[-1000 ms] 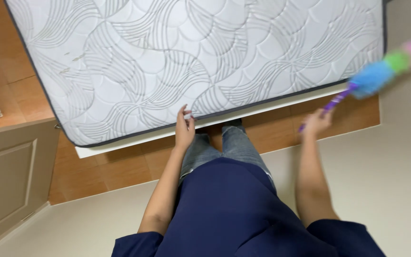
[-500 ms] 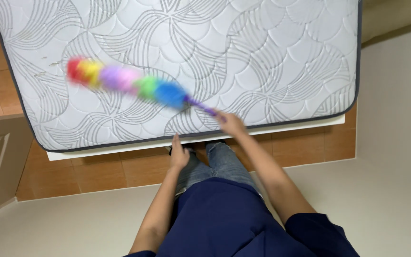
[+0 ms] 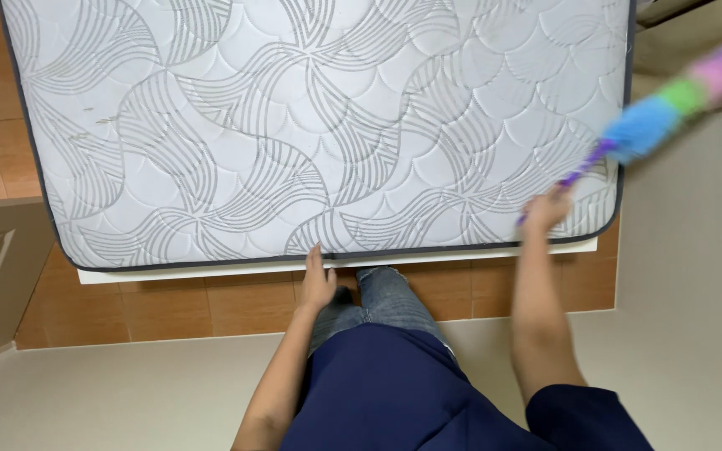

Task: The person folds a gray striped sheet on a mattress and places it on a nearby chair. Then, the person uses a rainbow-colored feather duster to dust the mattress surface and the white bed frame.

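Mattress (image 3: 311, 125) top bare; wall (image 3: 695, 276) crowds right.

Bright, even indoor light; soft shadows; duster (image 3: 670, 108) motion-blurred (mattress (image 3: 319, 125) sharp).

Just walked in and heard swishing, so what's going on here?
A person is standing at the edge of a bare quilted mattress with a rainbow-coloured feather duster. The right hand grips the duster's purple handle, and its fluffy head is out past the mattress's right corner, blurred with motion. The left hand rests flat against the mattress's near edge. Orange floor tiles show below it.
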